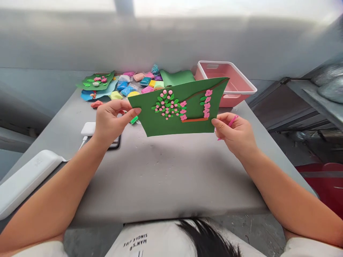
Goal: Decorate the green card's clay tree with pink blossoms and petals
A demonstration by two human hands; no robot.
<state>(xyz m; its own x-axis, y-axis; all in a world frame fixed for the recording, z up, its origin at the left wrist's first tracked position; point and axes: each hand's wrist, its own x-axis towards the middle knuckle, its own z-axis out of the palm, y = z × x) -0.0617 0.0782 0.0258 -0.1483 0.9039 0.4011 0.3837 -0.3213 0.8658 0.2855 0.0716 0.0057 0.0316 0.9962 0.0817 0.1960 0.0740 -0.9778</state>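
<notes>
A green sheet of card [166, 127] is held up above the table, tilted, between my two hands. Pink clay flowers [207, 103], green leaves, pink dots and an orange strip [195, 120] decorate it, with a thin brown line rising to the upper right corner. My left hand [114, 117] pinches the card's left edge between thumb and fingers. At its lower right edge, my right hand [235, 132] grips the card and also keeps a thin pink tool [233, 120] with a looped end between its fingers.
Packets of coloured clay [128, 89] lie at the back beside decorated cards [98, 82] and a rolled green sheet [178, 77]. A pink basket [241, 95] stands back right. A white power bank [30, 182], a phone [115, 142] and red clay [97, 104] are on the left.
</notes>
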